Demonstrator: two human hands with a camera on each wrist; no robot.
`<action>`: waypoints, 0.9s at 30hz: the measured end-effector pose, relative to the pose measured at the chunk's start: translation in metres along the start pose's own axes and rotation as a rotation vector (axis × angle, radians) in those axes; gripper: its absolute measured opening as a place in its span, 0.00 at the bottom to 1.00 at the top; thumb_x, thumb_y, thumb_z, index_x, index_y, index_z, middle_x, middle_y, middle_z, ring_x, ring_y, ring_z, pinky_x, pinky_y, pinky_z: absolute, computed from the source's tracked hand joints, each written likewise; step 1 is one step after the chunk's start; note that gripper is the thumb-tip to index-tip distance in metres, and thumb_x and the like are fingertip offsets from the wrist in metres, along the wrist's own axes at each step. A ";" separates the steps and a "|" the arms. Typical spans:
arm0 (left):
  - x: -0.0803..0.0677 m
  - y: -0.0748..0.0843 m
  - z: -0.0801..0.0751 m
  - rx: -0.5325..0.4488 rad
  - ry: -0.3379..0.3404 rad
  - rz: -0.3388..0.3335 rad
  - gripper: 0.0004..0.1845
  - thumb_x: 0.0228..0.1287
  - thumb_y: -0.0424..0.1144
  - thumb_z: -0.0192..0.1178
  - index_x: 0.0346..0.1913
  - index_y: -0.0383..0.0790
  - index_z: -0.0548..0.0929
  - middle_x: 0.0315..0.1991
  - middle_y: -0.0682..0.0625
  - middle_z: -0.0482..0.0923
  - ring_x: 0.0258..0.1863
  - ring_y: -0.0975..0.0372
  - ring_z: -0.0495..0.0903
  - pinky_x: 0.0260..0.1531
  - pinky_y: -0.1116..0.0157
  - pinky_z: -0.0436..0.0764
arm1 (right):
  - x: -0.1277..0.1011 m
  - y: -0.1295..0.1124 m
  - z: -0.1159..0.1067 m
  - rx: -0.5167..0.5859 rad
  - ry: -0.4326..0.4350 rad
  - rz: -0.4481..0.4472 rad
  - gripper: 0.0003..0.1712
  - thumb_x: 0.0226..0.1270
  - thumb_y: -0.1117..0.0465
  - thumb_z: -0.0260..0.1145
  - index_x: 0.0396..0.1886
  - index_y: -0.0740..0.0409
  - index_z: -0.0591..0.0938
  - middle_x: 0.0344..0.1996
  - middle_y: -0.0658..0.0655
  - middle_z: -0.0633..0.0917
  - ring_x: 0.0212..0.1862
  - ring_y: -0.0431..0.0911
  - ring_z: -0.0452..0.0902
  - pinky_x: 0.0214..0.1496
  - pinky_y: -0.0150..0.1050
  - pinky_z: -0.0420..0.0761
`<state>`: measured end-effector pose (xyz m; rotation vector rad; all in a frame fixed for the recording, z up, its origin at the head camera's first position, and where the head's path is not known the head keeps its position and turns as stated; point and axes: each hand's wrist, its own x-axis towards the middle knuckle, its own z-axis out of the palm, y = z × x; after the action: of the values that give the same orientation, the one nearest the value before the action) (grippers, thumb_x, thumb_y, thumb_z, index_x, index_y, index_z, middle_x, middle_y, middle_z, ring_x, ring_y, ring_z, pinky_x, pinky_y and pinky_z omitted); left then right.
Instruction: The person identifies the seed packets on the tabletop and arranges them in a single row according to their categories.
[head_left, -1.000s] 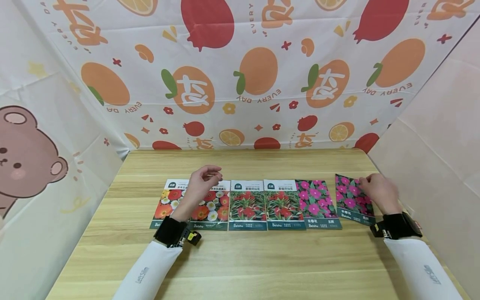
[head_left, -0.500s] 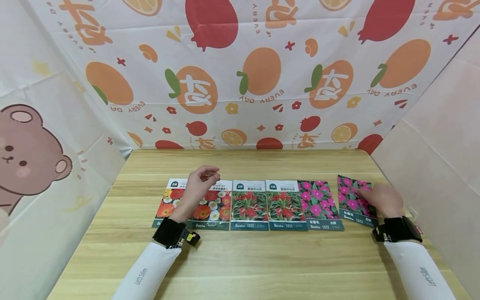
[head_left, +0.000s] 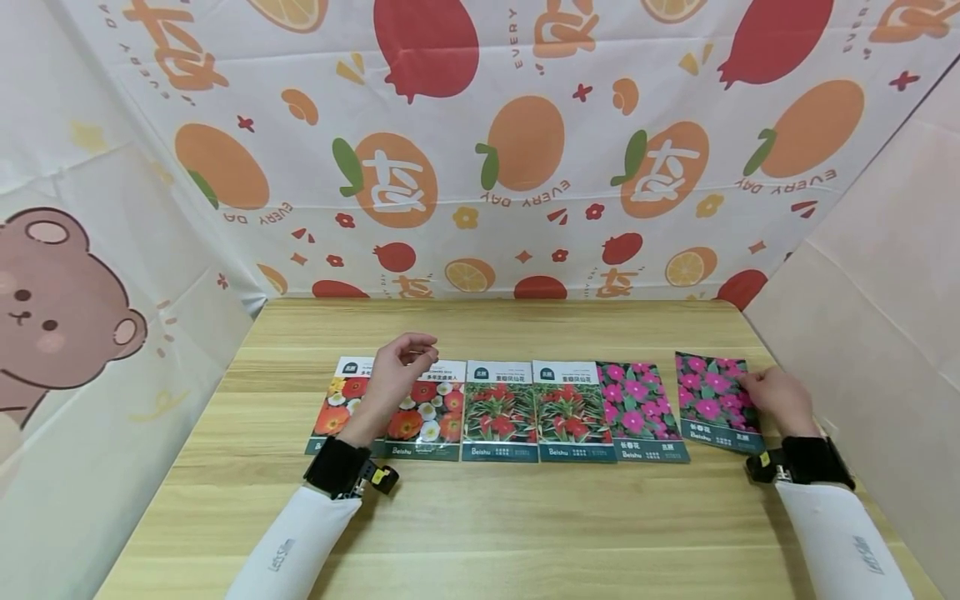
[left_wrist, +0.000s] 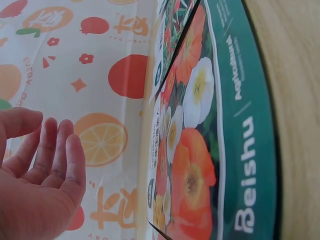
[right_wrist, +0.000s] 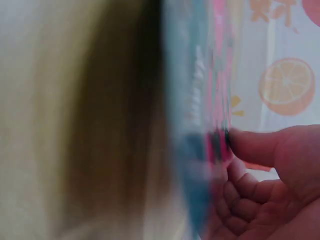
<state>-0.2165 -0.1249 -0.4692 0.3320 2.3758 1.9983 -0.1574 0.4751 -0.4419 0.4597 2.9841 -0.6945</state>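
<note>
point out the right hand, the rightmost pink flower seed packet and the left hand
right hand [head_left: 776,398], head view, back of the hand
rightmost pink flower seed packet [head_left: 708,398], head view, printed front
left hand [head_left: 396,375], head view, back of the hand

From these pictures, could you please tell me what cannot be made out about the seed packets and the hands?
- Right wrist view: the pink packet is blurred; its print is unreadable.
- Head view: the left hand covers part of two poppy packets.
- Head view: small print on every packet is too small.
- Left wrist view: the packets are cut off by the edges.

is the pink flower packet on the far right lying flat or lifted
Cannot tell for sure. The rightmost pink-flower seed packet sits skewed from the row, its right edge pinched by the right hand; the wrist view is blurred.
</note>
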 end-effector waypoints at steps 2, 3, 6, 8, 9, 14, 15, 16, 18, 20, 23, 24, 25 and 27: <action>-0.004 0.016 0.000 -0.002 0.002 -0.036 0.20 0.78 0.47 0.61 0.64 0.40 0.80 0.57 0.41 0.80 0.55 0.52 0.80 0.59 0.48 0.79 | -0.001 -0.003 -0.005 0.060 0.019 0.034 0.27 0.80 0.55 0.54 0.17 0.61 0.73 0.18 0.54 0.71 0.26 0.50 0.66 0.30 0.40 0.63; -0.006 0.025 0.000 -0.004 -0.001 -0.051 0.18 0.78 0.43 0.61 0.63 0.39 0.80 0.58 0.38 0.79 0.55 0.50 0.80 0.60 0.45 0.78 | -0.002 -0.005 -0.008 0.091 0.022 0.058 0.26 0.81 0.56 0.53 0.22 0.67 0.76 0.21 0.57 0.73 0.29 0.52 0.67 0.31 0.41 0.65; -0.010 0.035 -0.001 -0.001 -0.008 -0.064 0.15 0.78 0.40 0.60 0.62 0.41 0.81 0.58 0.38 0.79 0.54 0.51 0.79 0.61 0.43 0.77 | -0.003 -0.011 -0.014 0.148 0.024 0.115 0.26 0.82 0.56 0.53 0.43 0.81 0.79 0.33 0.67 0.78 0.37 0.56 0.70 0.35 0.42 0.69; -0.010 0.034 -0.001 -0.003 -0.009 -0.063 0.15 0.78 0.41 0.61 0.62 0.42 0.81 0.58 0.38 0.79 0.55 0.50 0.79 0.61 0.43 0.77 | -0.003 -0.013 -0.016 0.171 0.019 0.135 0.28 0.83 0.55 0.51 0.53 0.83 0.77 0.40 0.72 0.79 0.41 0.58 0.70 0.37 0.43 0.71; -0.010 0.034 -0.002 -0.003 -0.008 -0.054 0.15 0.78 0.41 0.61 0.62 0.42 0.81 0.58 0.37 0.79 0.55 0.49 0.79 0.60 0.43 0.77 | -0.002 -0.013 -0.016 0.187 0.014 0.143 0.29 0.83 0.54 0.51 0.55 0.83 0.76 0.42 0.73 0.78 0.43 0.59 0.70 0.38 0.43 0.71; -0.006 0.010 -0.003 0.028 0.006 0.008 0.22 0.78 0.50 0.60 0.65 0.40 0.79 0.57 0.40 0.80 0.54 0.50 0.79 0.57 0.51 0.80 | -0.001 -0.011 -0.013 0.252 -0.012 0.147 0.33 0.84 0.51 0.49 0.61 0.83 0.73 0.48 0.73 0.76 0.46 0.58 0.68 0.38 0.39 0.72; -0.004 0.002 -0.004 0.030 0.010 0.015 0.24 0.77 0.52 0.61 0.65 0.39 0.79 0.56 0.42 0.80 0.54 0.51 0.79 0.56 0.54 0.81 | -0.001 -0.009 -0.012 0.261 -0.019 0.140 0.34 0.84 0.51 0.49 0.61 0.83 0.73 0.47 0.72 0.76 0.46 0.58 0.69 0.37 0.38 0.72; -0.003 -0.005 -0.004 0.030 0.013 0.018 0.26 0.76 0.54 0.61 0.66 0.40 0.79 0.56 0.44 0.80 0.53 0.53 0.79 0.55 0.56 0.81 | -0.001 -0.008 -0.011 0.263 -0.022 0.131 0.34 0.84 0.50 0.49 0.60 0.83 0.74 0.45 0.71 0.77 0.45 0.56 0.69 0.36 0.36 0.72; -0.001 -0.018 -0.005 0.021 0.015 0.020 0.28 0.75 0.56 0.61 0.67 0.40 0.78 0.56 0.47 0.80 0.53 0.55 0.79 0.54 0.60 0.81 | -0.001 -0.004 -0.008 0.274 -0.029 0.120 0.33 0.84 0.50 0.50 0.57 0.83 0.76 0.42 0.67 0.77 0.43 0.54 0.69 0.33 0.34 0.72; 0.001 -0.025 -0.006 0.000 0.018 0.017 0.28 0.74 0.56 0.62 0.67 0.40 0.78 0.55 0.48 0.80 0.53 0.55 0.79 0.54 0.59 0.82 | -0.001 -0.001 -0.005 0.286 -0.041 0.120 0.32 0.84 0.49 0.51 0.54 0.81 0.77 0.39 0.63 0.77 0.42 0.52 0.68 0.32 0.33 0.72; 0.002 -0.027 -0.007 -0.012 0.017 0.022 0.28 0.75 0.54 0.62 0.67 0.38 0.77 0.56 0.45 0.80 0.54 0.53 0.79 0.53 0.57 0.82 | -0.001 0.002 -0.001 0.296 -0.051 0.128 0.33 0.83 0.49 0.51 0.53 0.81 0.78 0.39 0.61 0.78 0.40 0.49 0.69 0.32 0.34 0.72; 0.002 -0.028 -0.007 -0.011 0.019 0.020 0.27 0.75 0.53 0.62 0.66 0.38 0.77 0.56 0.45 0.80 0.53 0.53 0.79 0.53 0.57 0.83 | -0.001 0.002 0.000 0.297 -0.057 0.132 0.33 0.84 0.48 0.51 0.54 0.80 0.78 0.39 0.61 0.78 0.40 0.49 0.69 0.32 0.34 0.73; 0.002 -0.028 -0.007 -0.010 0.022 0.015 0.27 0.75 0.53 0.62 0.66 0.39 0.77 0.56 0.46 0.80 0.53 0.53 0.79 0.54 0.57 0.83 | 0.000 0.002 0.001 0.298 -0.063 0.135 0.33 0.84 0.48 0.51 0.55 0.81 0.77 0.39 0.61 0.78 0.39 0.48 0.70 0.32 0.34 0.73; 0.002 -0.029 -0.007 -0.003 0.023 0.012 0.26 0.75 0.52 0.62 0.66 0.39 0.78 0.55 0.46 0.80 0.53 0.53 0.79 0.53 0.58 0.83 | 0.000 0.002 0.003 0.298 -0.069 0.136 0.35 0.84 0.49 0.50 0.58 0.83 0.76 0.40 0.62 0.79 0.39 0.48 0.71 0.32 0.34 0.74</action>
<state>-0.2241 -0.1356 -0.4962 0.3251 2.3897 2.0220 -0.1569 0.4756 -0.4454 0.6312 2.7620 -1.1202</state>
